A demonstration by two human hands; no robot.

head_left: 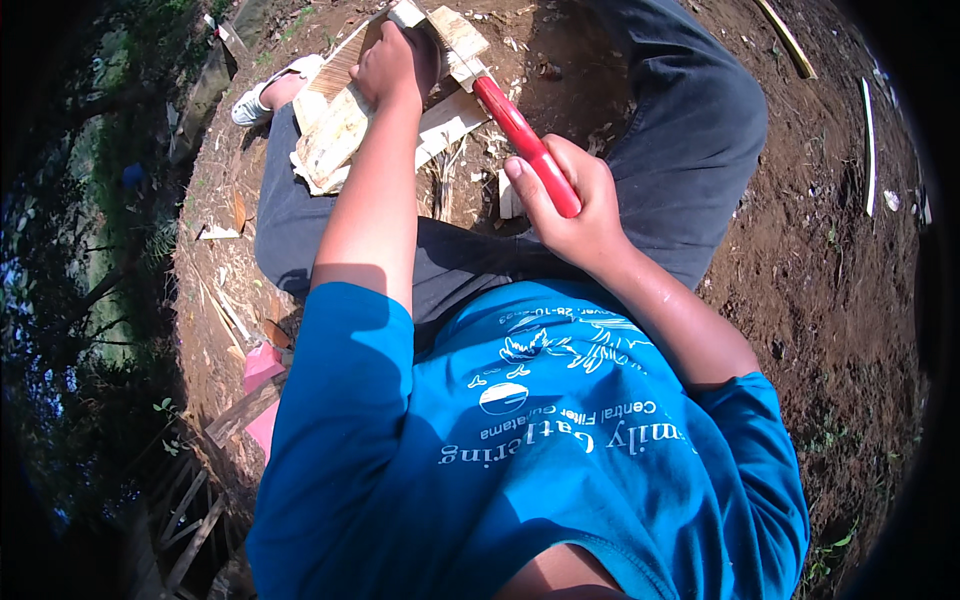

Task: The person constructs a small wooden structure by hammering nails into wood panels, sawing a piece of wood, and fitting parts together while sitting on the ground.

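Observation:
My right hand (pixel 580 195) is wrapped round the red handle (pixel 520 140) of a tool, its thumb lying along the grip. The handle points up and to the left, toward pale wood. What the tool's working end looks like is hard to make out. At the top, my left hand (pixel 395 65) is closed on a piece of pale wood (pixel 340 125) with a ribbed, grooved face, its fingertips partly hidden. Beside that hand is a small cut block (pixel 460 32), close to the tool's far end. The wood lies between my bent legs.
I sit on brown soil (pixel 820 260) strewn with wood chips. Thin wood strips (pixel 868 150) lie to the right. A white shoe (pixel 250 107) shows at the upper left. Pink material (pixel 262 365) and a weathered plank (pixel 240 412) are at the lower left, near dark foliage.

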